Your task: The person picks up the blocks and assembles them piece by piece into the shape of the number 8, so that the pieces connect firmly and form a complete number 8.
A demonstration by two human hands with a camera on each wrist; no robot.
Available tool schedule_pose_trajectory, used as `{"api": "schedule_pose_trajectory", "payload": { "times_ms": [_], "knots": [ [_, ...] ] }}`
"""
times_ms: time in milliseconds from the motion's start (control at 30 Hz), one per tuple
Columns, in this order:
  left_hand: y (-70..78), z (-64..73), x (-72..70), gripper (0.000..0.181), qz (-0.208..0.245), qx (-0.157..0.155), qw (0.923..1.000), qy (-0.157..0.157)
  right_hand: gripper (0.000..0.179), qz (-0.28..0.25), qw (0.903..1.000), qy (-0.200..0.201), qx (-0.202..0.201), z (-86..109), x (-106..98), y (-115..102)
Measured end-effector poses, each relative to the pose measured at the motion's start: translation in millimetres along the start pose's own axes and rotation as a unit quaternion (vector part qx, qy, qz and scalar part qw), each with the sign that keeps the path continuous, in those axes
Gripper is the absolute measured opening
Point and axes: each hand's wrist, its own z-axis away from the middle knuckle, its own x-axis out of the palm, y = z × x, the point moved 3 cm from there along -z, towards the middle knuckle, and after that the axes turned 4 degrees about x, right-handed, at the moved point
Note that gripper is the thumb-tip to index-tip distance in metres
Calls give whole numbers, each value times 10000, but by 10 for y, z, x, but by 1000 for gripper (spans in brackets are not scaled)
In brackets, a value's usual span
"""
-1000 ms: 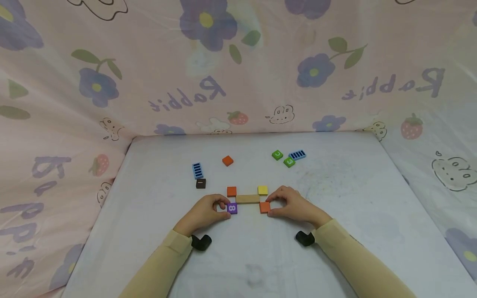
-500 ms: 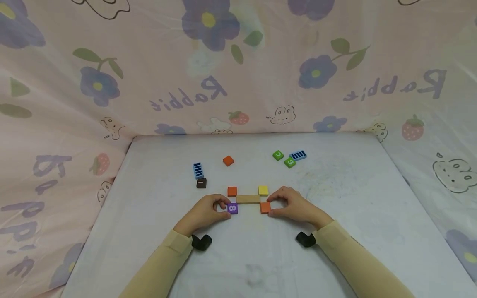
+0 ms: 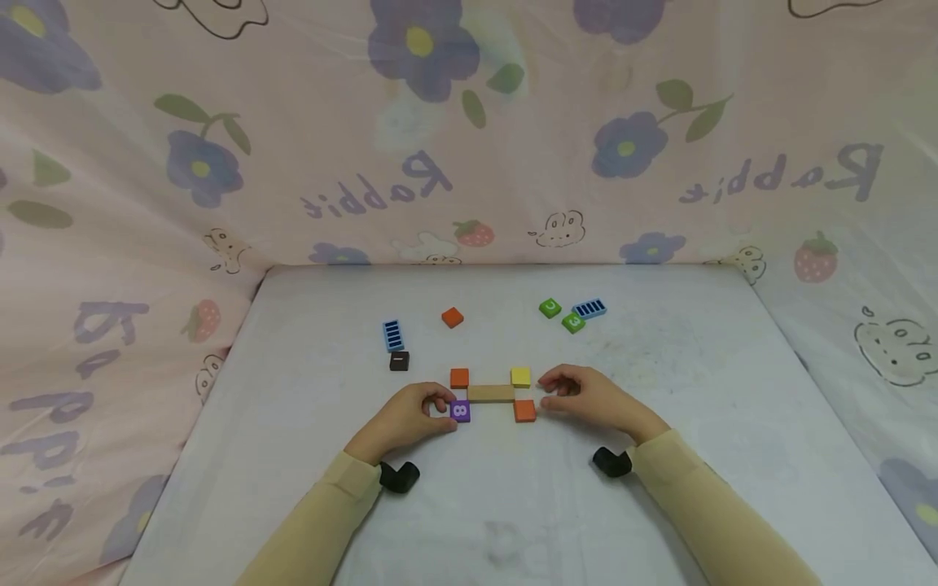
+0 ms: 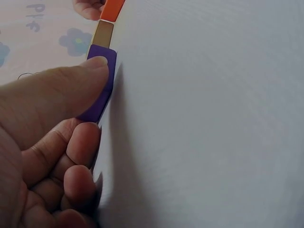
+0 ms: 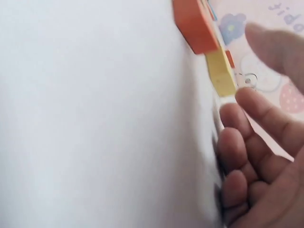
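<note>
My left hand (image 3: 406, 417) pinches a purple square block marked 8 (image 3: 459, 411) between thumb and fingers; in the left wrist view the thumb lies against the side of this purple block (image 4: 102, 90). A plain wooden bar (image 3: 491, 394) lies flat, with a block near each of its corners. These are the purple one, an orange-red block (image 3: 459, 378) at far left, a yellow block (image 3: 520, 377) at far right and an orange block (image 3: 524, 411) at near right. Just right of the orange and yellow blocks, my right hand (image 3: 589, 397) holds nothing, thumb and fingers apart.
Farther back on the white table (image 3: 330, 309) lie a blue barred tile (image 3: 392, 335), a dark brown block (image 3: 399, 360) and an orange block (image 3: 452, 317). Two green numbered blocks (image 3: 550, 308) and another blue barred tile (image 3: 589, 308) lie at back right. A patterned cloth (image 3: 293, 163) rises behind.
My right hand has let go of the near-right orange block and drawn back to the right. My left hand stays on the purple block, and the arrangement keeps its shape.
</note>
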Motion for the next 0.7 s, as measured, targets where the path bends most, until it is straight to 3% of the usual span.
{"api": "schedule_pose_trajectory", "payload": {
  "times_ms": [133,333,700],
  "knots": [
    [5,-1,1,31,-16,24,10000,26,47,25,9971,713,255,-72,-171,57],
    [12,14,4,31,13,-8,10000,31,62,-236,9764,1999,787,-253,-422,231],
    [38,30,-12,31,-39,32,10000,24,67,-865,9479,2695,1463,-522,-488,351]
  ]
}}
